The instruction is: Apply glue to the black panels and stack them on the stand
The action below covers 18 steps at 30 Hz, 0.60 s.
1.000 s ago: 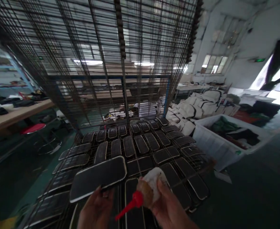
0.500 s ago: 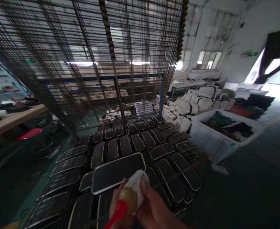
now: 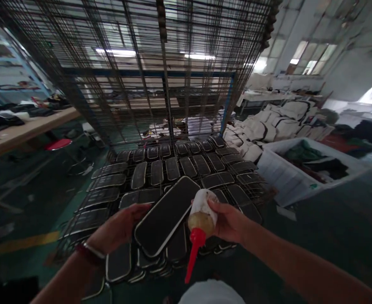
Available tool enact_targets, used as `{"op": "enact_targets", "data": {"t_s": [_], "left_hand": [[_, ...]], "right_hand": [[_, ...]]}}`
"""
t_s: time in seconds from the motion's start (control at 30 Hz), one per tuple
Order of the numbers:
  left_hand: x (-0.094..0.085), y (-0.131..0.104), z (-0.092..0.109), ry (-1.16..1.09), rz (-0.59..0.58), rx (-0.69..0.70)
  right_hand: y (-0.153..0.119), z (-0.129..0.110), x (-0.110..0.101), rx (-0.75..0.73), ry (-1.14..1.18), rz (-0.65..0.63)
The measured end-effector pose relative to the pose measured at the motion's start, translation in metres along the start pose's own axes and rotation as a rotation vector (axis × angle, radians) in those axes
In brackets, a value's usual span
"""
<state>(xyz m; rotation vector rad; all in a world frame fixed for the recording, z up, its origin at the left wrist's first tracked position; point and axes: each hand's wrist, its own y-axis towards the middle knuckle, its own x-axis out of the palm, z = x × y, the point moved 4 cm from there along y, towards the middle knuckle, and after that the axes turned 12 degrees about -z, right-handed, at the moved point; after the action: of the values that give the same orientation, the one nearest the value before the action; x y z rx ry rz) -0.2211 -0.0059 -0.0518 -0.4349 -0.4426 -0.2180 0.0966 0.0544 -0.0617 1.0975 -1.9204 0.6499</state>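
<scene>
Grasping a black panel left and glue bottle right, above rack, seemingly beside white bin.

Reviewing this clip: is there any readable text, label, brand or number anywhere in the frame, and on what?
No text can be read.
Flat black rounded panel with pale edge in the left hand: no print visible.
Squeeze bottle with red nozzle in the right hand: no label visible.
White plastic bin: a small green mark, too small to read.
</scene>
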Motion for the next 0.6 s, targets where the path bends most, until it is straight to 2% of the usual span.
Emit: {"op": "enact_targets", "data": {"t_s": [0.1,0.17,0.23,0.37,0.5,0.6], "left_hand": [[0.031,0.015,0.03,0.258,-0.05,-0.1],[0.046,0.026,0.034,0.34,-0.079,-0.175],[0.052,0.034,0.032,0.373,-0.091,-0.208],[0.045,0.026,0.031,0.491,-0.058,-0.165],[0.035,0.003,0.033,0.524,-0.126,-0.189],[0.033,-0.008,0.033,0.547,-0.191,-0.252]], "right_hand": [[0.005,0.004,0.001,0.025,-0.041,0.01],[0.009,0.009,0.001,0.033,-0.065,0.001],[0.01,0.011,0.001,0.03,-0.077,0.003],[-0.004,-0.005,-0.005,-0.063,-0.135,0.072],[-0.028,-0.053,-0.005,-0.286,-0.306,0.203],[-0.036,-0.088,0.005,-0.512,-0.433,0.278]]}}
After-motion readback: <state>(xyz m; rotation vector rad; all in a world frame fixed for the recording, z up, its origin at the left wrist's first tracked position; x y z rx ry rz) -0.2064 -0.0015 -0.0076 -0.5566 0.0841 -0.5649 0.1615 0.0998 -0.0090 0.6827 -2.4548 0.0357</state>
